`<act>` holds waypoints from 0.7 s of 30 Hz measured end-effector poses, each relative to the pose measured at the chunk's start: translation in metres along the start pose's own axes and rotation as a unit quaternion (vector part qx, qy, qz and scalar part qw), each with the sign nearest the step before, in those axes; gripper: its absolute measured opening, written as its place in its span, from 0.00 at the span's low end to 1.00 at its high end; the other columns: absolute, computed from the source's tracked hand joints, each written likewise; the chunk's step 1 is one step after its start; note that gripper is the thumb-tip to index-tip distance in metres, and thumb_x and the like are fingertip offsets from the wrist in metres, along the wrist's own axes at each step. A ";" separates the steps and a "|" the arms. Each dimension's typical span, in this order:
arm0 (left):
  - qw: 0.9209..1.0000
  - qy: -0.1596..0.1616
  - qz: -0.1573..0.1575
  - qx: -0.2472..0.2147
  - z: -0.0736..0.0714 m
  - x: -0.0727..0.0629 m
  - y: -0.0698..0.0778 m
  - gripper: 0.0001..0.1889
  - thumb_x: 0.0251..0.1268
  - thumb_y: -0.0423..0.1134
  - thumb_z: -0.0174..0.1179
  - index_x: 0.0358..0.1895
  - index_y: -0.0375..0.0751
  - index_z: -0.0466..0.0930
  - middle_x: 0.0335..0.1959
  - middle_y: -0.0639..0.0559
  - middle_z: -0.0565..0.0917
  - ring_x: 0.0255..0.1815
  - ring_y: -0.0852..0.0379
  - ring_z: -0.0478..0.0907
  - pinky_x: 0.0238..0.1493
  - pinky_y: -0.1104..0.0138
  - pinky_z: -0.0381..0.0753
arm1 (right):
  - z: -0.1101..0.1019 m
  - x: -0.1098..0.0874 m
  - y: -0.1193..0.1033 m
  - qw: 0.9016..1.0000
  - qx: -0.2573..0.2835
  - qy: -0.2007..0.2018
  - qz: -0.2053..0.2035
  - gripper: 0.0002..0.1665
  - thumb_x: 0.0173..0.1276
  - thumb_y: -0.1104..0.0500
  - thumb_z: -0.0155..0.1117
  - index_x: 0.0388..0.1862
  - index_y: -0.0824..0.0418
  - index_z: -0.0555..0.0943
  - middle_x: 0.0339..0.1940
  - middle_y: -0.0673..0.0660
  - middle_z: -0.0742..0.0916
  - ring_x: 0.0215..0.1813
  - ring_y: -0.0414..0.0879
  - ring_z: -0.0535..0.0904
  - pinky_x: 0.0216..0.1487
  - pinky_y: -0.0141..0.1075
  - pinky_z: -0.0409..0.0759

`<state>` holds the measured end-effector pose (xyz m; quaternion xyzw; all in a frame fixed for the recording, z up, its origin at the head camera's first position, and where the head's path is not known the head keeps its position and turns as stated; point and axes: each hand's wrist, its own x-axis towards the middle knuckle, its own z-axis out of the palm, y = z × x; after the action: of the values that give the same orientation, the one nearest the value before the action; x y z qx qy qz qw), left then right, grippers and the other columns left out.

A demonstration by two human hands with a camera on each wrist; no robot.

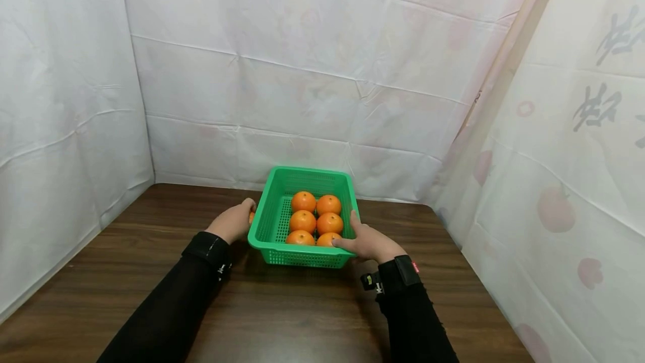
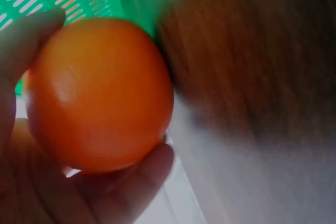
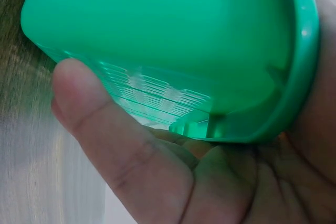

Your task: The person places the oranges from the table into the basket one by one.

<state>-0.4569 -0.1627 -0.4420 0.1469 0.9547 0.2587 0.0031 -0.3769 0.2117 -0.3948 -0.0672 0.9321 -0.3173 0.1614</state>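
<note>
In the head view a green plastic basket (image 1: 305, 255) stands on the table with several oranges (image 1: 303, 221) lying in two columns along its right side. My left hand (image 1: 233, 222) is just outside the basket's left wall and holds another orange (image 2: 100, 95), its fingers and thumb curled round the fruit. The basket's perforated wall shows right behind that orange in the left wrist view. My right hand (image 1: 374, 242) grips the basket's near right corner. Its thumb lies over the rim (image 3: 307, 35), and the other fingers are against the outside of the wall.
The dark wooden table (image 1: 292, 312) reaches back to a white cloth screen (image 1: 297, 99). A printed curtain (image 1: 559, 212) hangs along the right side, and another white cloth (image 1: 65, 116) borders the left. The basket's left part shows bare mesh floor (image 1: 283, 223).
</note>
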 end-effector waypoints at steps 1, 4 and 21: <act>1.000 -0.011 -0.008 0.000 0.000 0.000 -0.001 0.20 0.80 0.42 0.61 0.65 0.38 0.70 0.41 0.45 0.85 0.33 0.51 0.77 0.38 0.59 0.75 | 0.000 0.000 0.000 1.000 -0.001 0.000 0.000 0.68 0.74 0.28 0.64 0.91 0.49 0.32 0.86 0.69 0.65 0.43 0.53 0.90 0.73 0.59 0.74; 0.999 -0.034 -0.017 0.006 0.001 0.001 -0.002 0.21 0.79 0.43 0.61 0.66 0.37 0.71 0.40 0.45 0.85 0.34 0.50 0.78 0.39 0.58 0.75 | 0.000 0.001 0.000 1.000 -0.001 0.000 0.001 0.67 0.74 0.28 0.64 0.91 0.49 0.32 0.86 0.69 0.65 0.43 0.53 0.90 0.71 0.59 0.76; 1.000 -0.025 0.001 0.011 0.005 -0.023 0.014 0.04 0.80 0.38 0.58 0.50 0.44 0.79 0.31 0.51 0.78 0.32 0.53 0.74 0.41 0.57 0.73 | 0.005 -0.003 0.000 1.000 0.022 0.014 -0.010 0.66 0.75 0.32 0.66 0.91 0.50 0.34 0.86 0.75 0.61 0.39 0.52 0.90 0.65 0.57 0.80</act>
<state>-0.4308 -0.1556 -0.4408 0.1543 0.9570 0.2442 0.0252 -0.3728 0.2095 -0.3980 -0.0683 0.9263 -0.3403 0.1468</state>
